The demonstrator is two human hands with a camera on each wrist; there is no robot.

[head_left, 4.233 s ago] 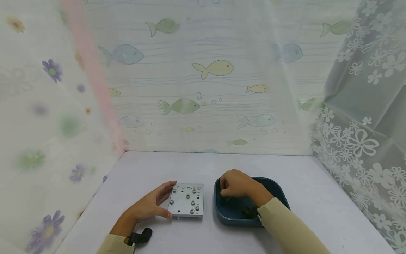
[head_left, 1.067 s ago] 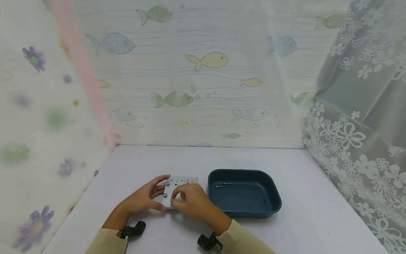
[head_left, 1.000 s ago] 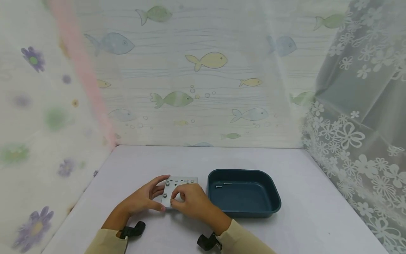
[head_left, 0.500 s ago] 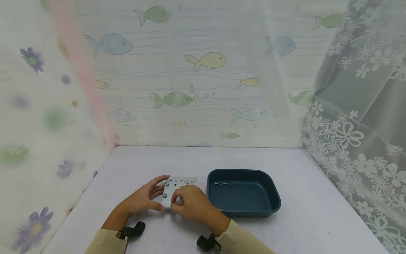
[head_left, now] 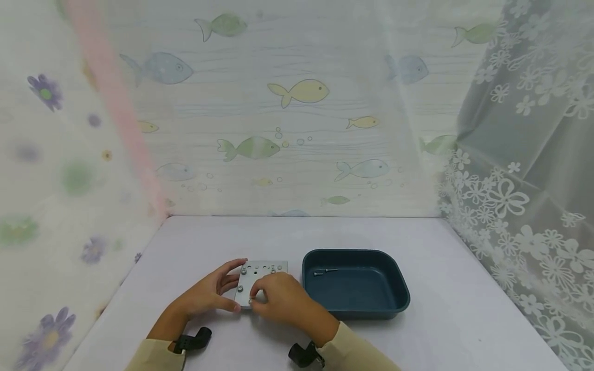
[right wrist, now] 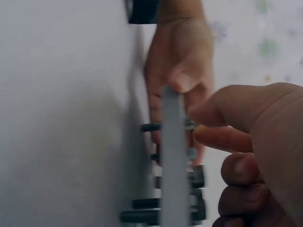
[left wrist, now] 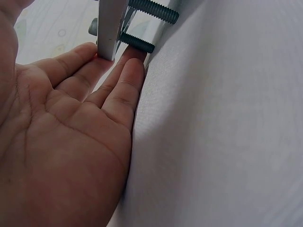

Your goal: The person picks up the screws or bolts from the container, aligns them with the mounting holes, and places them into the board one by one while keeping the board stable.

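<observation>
In the head view a square silver metal plate (head_left: 250, 280) with several holes and hex-socket screws stands near the table's middle. My left hand (head_left: 209, 294) holds its left side, thumb at the near corner and index finger at the far one. Over the plate's near left part, my right hand (head_left: 286, 303) pinches a small screw between thumb and index finger. The right wrist view shows that screw's threaded shank (right wrist: 150, 127) sticking out of the plate's underside. Longer threaded screws (left wrist: 154, 10) protrude below the plate in the left wrist view. My right hand hides much of the plate.
A dark blue tray (head_left: 357, 313) stands just right of the plate, with small screws (head_left: 325, 271) lying in its left part. The white table (head_left: 445, 309) ends at a fish-printed curtain (head_left: 297, 175). Each wrist wears a black camera (head_left: 197, 339).
Since the earliest frame, my right hand has come left from the tray to the plate with a screw. Lately its fingertips shift only slightly on the screw, and the left hand keeps its hold.
</observation>
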